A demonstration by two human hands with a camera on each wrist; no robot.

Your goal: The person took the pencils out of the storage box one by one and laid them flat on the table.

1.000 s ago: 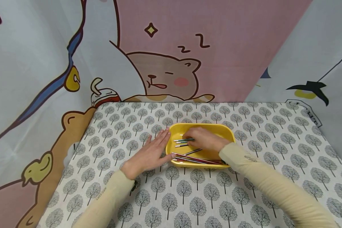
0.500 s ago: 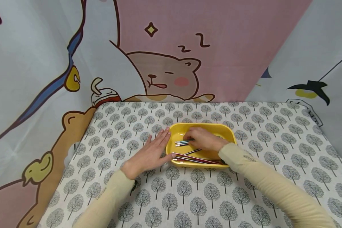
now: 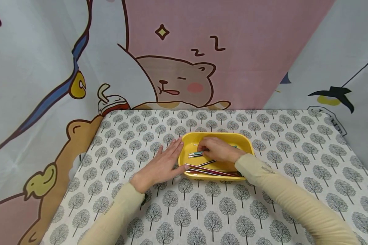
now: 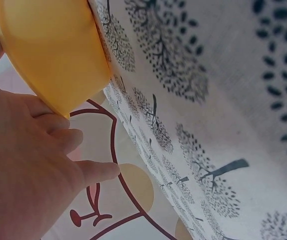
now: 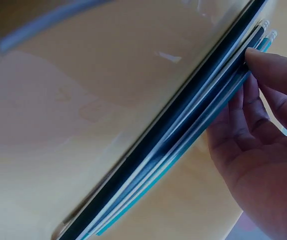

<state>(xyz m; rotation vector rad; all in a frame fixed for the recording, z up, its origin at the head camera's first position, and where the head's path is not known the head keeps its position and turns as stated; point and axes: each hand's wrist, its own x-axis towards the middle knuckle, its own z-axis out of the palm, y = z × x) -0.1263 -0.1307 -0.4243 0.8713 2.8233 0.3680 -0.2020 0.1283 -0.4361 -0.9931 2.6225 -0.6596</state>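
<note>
A yellow plastic tub (image 3: 230, 134) stands on the table. Inside it my right hand (image 3: 216, 148) pinches a few dark and teal pencils (image 3: 196, 154), whose eraser ends point left. From the right wrist, the thumb lies over these pencils (image 5: 218, 100) near their eraser ends, with curled fingers beneath. My left hand (image 3: 162, 166) lies with fairly straight fingers against the tub's left end; the left wrist view puts its fingertips at the tub's rim (image 4: 53, 111). Red and dark pencils (image 3: 213, 170) lie along the near side of the tub, and one dark pencil (image 3: 207, 163) slants behind them.
A white cloth printed with grey trees (image 3: 199, 204) covers the table. Behind it hangs a curtain with a sleeping cartoon bear (image 3: 184, 81), and more printed cloth (image 3: 340, 68) closes in the sides.
The eraser ends by my right hand were spread apart and now sit close together, slightly further right. My right hand's fingers have shifted a little; the left hand has stayed still.
</note>
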